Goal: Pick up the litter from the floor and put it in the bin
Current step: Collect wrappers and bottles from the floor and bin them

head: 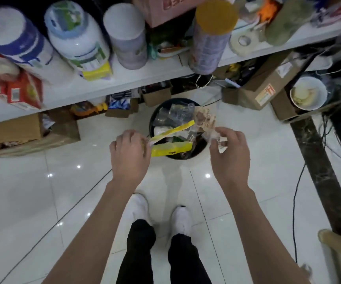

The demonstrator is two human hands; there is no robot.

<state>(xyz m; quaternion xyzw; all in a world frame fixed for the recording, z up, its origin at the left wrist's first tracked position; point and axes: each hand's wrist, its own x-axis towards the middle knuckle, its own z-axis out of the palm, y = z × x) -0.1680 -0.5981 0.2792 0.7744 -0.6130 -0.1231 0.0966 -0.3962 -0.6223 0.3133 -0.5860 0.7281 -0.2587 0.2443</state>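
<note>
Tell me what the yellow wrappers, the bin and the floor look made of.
Yellow wrappers: probably thin plastic film; they flex and shine. Bin: dark, smooth, likely plastic; cannot be sure. Floor: glossy white tile, with joint lines and light reflections.

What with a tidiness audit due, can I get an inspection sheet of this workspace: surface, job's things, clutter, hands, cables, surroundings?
Surface: glossy white tiled floor, showing light reflections.
Job's things: black bin on the floor, already holding clear wrappers; yellow wrappers and a beige wrapper are held over it.
Clutter: cardboard boxes under the shelf; a used bowl on one of them.
Hands: left hand grips the yellow wrappers; right hand pinches the beige wrapper.
Cables: dark cables trail across the floor on the right.
Surroundings: white shelf crowded with canisters.
</note>
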